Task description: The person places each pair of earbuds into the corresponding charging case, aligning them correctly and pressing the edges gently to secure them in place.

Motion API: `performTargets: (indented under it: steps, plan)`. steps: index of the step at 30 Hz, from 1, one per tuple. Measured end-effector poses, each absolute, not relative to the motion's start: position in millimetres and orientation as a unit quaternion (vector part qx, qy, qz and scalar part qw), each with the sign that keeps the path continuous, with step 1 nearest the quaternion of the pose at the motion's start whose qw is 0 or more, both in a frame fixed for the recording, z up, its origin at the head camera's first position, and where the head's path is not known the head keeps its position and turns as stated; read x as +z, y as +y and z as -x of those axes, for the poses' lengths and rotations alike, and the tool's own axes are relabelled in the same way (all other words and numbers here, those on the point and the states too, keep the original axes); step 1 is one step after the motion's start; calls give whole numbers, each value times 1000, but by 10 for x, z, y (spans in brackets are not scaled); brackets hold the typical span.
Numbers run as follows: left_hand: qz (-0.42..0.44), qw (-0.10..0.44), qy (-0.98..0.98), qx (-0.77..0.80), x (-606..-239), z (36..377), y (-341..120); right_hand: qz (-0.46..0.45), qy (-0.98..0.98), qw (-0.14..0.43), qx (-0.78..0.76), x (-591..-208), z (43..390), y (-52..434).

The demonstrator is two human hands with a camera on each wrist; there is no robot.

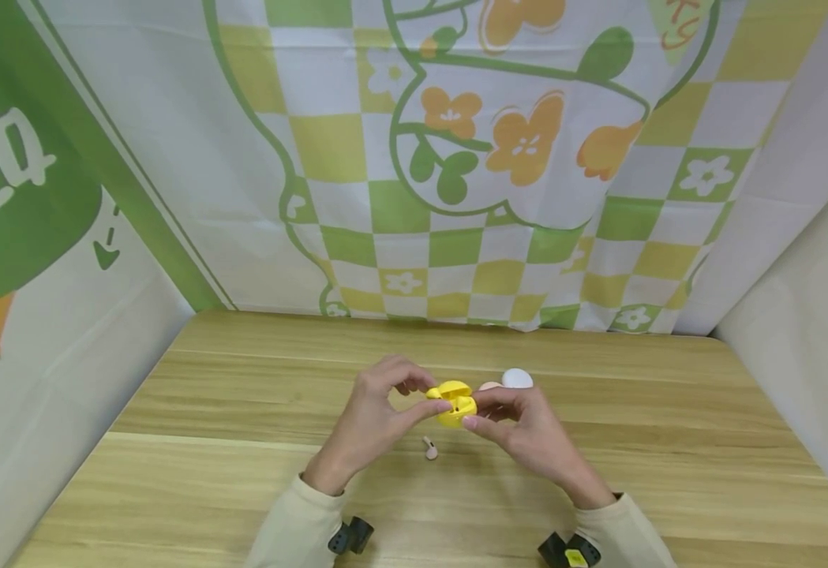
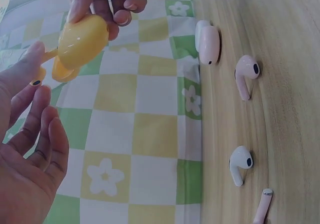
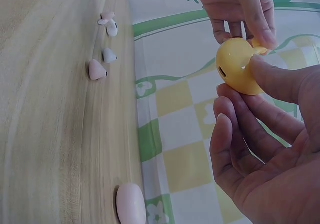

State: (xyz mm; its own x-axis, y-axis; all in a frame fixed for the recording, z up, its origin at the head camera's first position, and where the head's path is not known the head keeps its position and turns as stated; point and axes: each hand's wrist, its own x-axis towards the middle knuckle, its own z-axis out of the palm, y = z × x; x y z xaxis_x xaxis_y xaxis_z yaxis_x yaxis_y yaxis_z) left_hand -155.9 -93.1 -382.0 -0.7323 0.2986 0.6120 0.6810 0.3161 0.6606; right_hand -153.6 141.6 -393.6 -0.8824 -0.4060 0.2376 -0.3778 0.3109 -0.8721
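Note:
Above the table a yellow earbud case (image 1: pixel 458 416) is held with its lid raised. My right hand (image 1: pixel 523 426) grips the case between thumb and fingers, its underside and port slot turned toward the right wrist view. My left hand (image 1: pixel 381 402) pinches a yellow earbud (image 2: pixel 38 78) between thumb and index finger. The stem of that earbud points at the case opening, right at its edge in the left wrist view. The other left fingers are loosely bent. Below the hands on the table lie a pink earbud (image 2: pixel 247 69) and a white earbud (image 2: pixel 241 159).
A white case (image 1: pixel 518 379) and a pink case (image 3: pixel 131 204) sit on the wooden table (image 1: pixel 243 442) behind the right hand. Another pink earbud (image 2: pixel 262 206) is cut off by the left wrist view's edge. A patterned curtain (image 1: pixel 342 150) hangs along the table's back.

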Motion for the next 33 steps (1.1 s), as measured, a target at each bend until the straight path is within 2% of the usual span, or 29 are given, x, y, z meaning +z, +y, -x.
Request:
performTargets:
  steps: [20, 33]
  plan:
    - [334, 228, -791, -459, -3845, 1555, -910, 229, 817, 26, -528, -3908, 1516, 1411]
    - [334, 214, -797, -456, -3810, 1530, -914, 232, 814, 26, -532, -3920, 1524, 1419]
